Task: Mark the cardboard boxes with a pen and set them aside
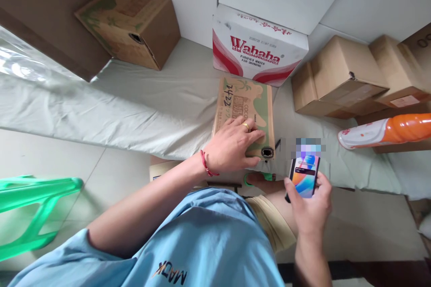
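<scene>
My left hand (pixel 235 143) lies across the top of a brown cardboard box (pixel 244 92) with green print and the handwritten number 2422. Its fingers are spread and rest on the box without gripping it; a ring and a red cord bracelet are on this hand and wrist. To the right, my right hand (pixel 311 204) is closed around a smartphone (pixel 305 175) with a lit, colourful screen, held upright in front of the covered surface. The upper part of the phone is blurred out.
Behind the box stands a white and red Wahaha water carton (pixel 259 49). Another printed box (pixel 134 27) is at the upper left. Plain brown cartons (pixel 350 71) and an orange bottle (pixel 387 130) are on the right. A pale cloth (pixel 151 103) covers the surface; a green stool (pixel 40 197) stands at left.
</scene>
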The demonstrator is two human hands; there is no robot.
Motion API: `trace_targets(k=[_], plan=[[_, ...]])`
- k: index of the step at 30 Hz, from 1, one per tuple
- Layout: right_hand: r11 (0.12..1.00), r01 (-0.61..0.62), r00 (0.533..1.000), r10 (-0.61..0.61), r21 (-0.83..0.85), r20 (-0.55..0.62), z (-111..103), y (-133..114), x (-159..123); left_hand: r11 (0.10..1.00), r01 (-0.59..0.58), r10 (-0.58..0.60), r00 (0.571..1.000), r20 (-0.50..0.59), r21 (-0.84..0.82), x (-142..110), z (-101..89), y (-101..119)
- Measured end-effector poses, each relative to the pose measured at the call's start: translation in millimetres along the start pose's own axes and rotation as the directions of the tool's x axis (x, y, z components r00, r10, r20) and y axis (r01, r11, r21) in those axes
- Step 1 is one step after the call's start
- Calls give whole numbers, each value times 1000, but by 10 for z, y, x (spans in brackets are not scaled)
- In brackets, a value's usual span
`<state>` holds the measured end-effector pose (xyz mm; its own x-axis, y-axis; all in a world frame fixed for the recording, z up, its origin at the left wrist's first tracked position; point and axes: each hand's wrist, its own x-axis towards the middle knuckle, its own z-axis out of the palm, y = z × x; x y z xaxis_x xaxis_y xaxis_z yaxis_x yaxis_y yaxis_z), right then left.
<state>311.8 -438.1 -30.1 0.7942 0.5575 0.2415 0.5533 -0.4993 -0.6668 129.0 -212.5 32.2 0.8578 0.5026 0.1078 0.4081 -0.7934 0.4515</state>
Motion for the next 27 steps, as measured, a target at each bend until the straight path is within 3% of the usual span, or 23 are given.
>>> trace_targets(k=[2,5,9,17,20,22,23,25,27], plan=[[984,-81,997,80,-161,-14,-9,238,250,1000,0,0,1000,2,-1,0,5,-1],[928,-157,980,187,-337,60,32,602,583,1000,1,-1,1000,0,1,-1,6,-1],[902,-162,964,232,-401,130,142,922,842,1000,3,-3,1000,1,8,-5,-10,6],[880,-144,965,225,-452,131,297,987,948,1000,-12,12,1000,-17,-19,-6,25,-36],[884,-93,981,159,-458,109,293,929,897,984,-85,61,986,-154,-156,-75,-4,-50],[919,-20,998,42,-393,45,253,846,797,960,-123,29,938,-347,-253,-173,-83,-49],[945,15,1000,-13,-328,10,227,789,722,953,-117,-22,892,-451,-280,-234,-134,-56],[989,45,999,-46,-140,-1,182,645,528,951,-44,-170,750,-640,-305,-363,-224,-116],[997,-12,989,1,79,146,178,481,310,925,62,-342,568,-749,-376,-475,-242,-262]])
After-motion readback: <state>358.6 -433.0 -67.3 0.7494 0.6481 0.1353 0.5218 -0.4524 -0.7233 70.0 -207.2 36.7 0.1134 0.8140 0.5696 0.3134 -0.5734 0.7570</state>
